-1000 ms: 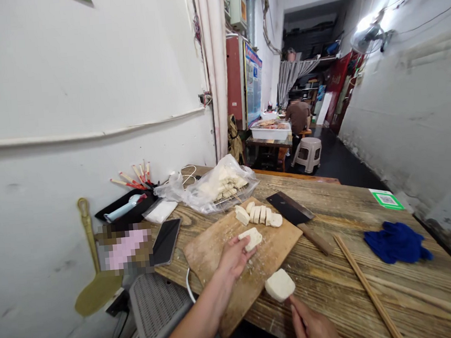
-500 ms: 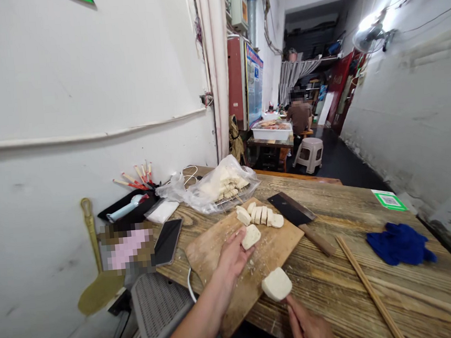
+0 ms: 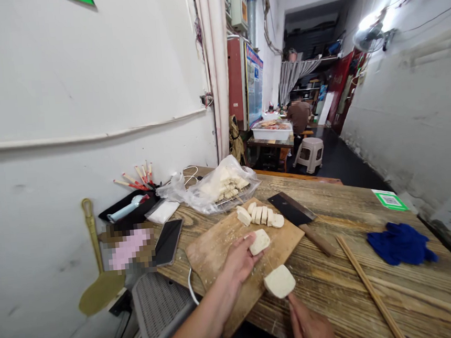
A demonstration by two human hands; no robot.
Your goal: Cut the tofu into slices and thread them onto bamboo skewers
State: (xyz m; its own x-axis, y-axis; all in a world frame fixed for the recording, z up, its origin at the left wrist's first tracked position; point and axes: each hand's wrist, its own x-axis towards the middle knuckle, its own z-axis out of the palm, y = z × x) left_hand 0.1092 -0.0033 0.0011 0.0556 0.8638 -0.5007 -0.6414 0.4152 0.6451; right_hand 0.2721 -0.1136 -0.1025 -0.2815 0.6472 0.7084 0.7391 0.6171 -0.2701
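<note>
Wooden cutting board (image 3: 216, 243), the landmark for this listing, lies on a plank table (image 3: 379, 303).

Left hand (image 3: 239, 260): over the board's middle, fingers closed round a pale tofu piece (image 3: 259, 241), lifted slightly off the wood.

Right hand (image 3: 310, 330): below the board's near right corner, at the picture's lower edge. It appears to pinch a thin skewer that carries a tofu block (image 3: 279, 281); how tightly the fingers close cannot be told. The block sits just off the board's right edge, apart from the piece in the left hand.

On the board's far end: a row of tofu slices (image 3: 260, 215), leaning against each other.

Right of the board: a cleaver (image 3: 292, 209), blade touching the far corner, wooden handle pointing toward the person. Beyond it, long bamboo sticks (image 3: 368, 288) lie across the planks, then a blue cloth (image 3: 400, 243) and a green sticker (image 3: 388, 199).

Behind the board: a clear plastic bag (image 3: 211, 188) holding more tofu on a wire rack.

Left of the board: a dark phone (image 3: 167, 241), a black tray (image 3: 128, 209), red-tipped sticks (image 3: 135, 179).

Far beyond: a seated person (image 3: 298, 116), a stool (image 3: 308, 154).
</note>
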